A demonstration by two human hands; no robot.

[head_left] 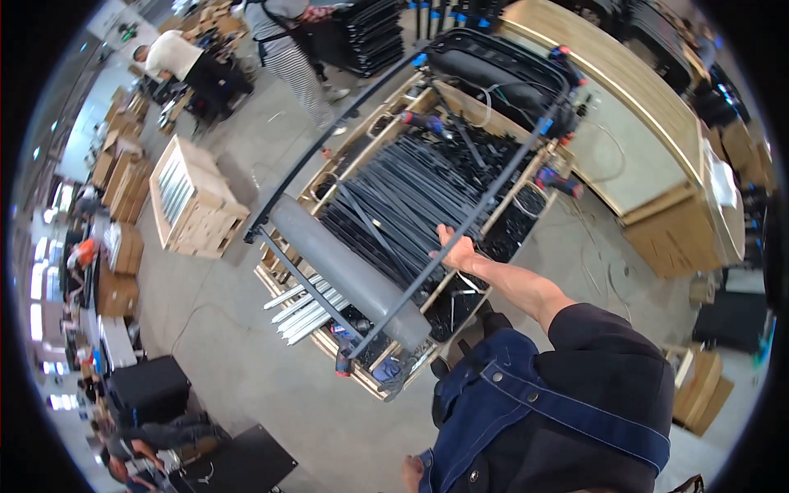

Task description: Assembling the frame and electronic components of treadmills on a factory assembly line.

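Note:
My right hand [454, 249] reaches over a wooden crate and is closed around the near side tube of a long black metal frame [394, 311]. The frame lies across the crate top, with a black molded end [493, 62] at the far side. Beneath it are many dark metal bars [403, 193] in a bundle and a heap of small black parts [485, 156]. A long grey cylinder [345, 267] lies across the crate's left part. My left hand [413, 472] hangs low beside my blue apron, partly hidden; its fingers are not clear.
Power drivers [559, 182] with red and blue casings lie about the crate. Silver bars [308, 311] stick out at its left. A pale wooden crate [197, 197] stands on the floor at left, a large wood-edged panel [641, 123] at right. Other people [193, 66] work farther off.

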